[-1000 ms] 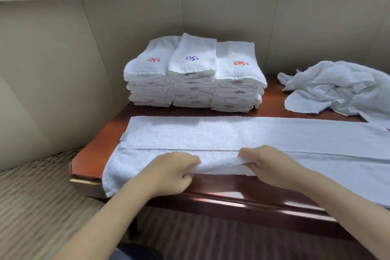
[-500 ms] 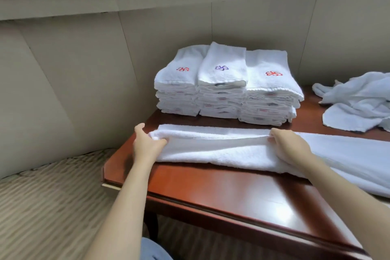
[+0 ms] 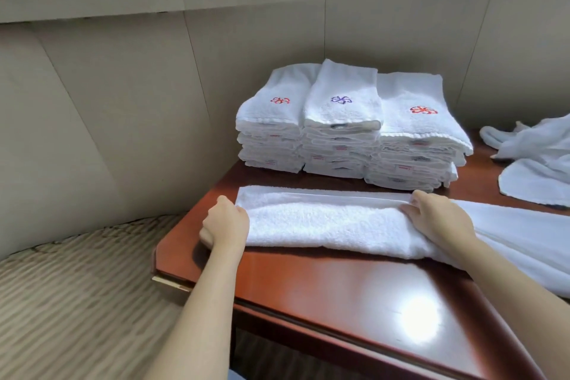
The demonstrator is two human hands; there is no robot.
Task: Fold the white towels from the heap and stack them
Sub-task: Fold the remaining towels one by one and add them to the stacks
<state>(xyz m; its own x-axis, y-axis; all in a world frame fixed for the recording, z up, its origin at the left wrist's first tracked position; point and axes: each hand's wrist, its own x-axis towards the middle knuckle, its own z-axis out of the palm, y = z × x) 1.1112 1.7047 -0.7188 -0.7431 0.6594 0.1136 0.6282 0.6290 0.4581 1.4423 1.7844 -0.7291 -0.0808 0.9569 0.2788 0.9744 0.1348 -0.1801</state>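
Head view: a long white towel (image 3: 324, 222) lies lengthwise across the red-brown table (image 3: 339, 284), folded into a narrow band. Its right part runs out of frame.
Left hand: the left hand (image 3: 225, 225) is curled at the towel's left end and appears to grip the end edge. Its fingertips are hidden.
Right hand: the right hand (image 3: 438, 219) is palm-down on the towel about mid-length, with bent fingers at the far fold line. Cannot tell whether it pinches the edge or only presses it.
Hands: well apart, both on the same towel.
Folded stacks: three folded stacks (image 3: 339, 133) stand side by side against the wall, just behind the towel. Their top towels carry red, purple and red marks.
Heap: the heap (image 3: 536, 157) of unfolded towels sits at the far right of the table, partly cut off by the frame.
Step (judged): the lengthwise fold is being set. The cross folds and the stacking are not yet done.
Risk 1: the top layer sits short of the far edge. If pressed flat as it lies, the offset would carry into every later fold and give an uneven bundle.
Risk 2: the unheld right stretch looks looser and wider. Pulling from the left end alone could skew or open the fold there.
Risk 3: the towel is close to the stacks. A push toward the wall could nudge the front of the stacks out of line.
Risk 4: dragging the towel leftward could let its end slip off the table corner.
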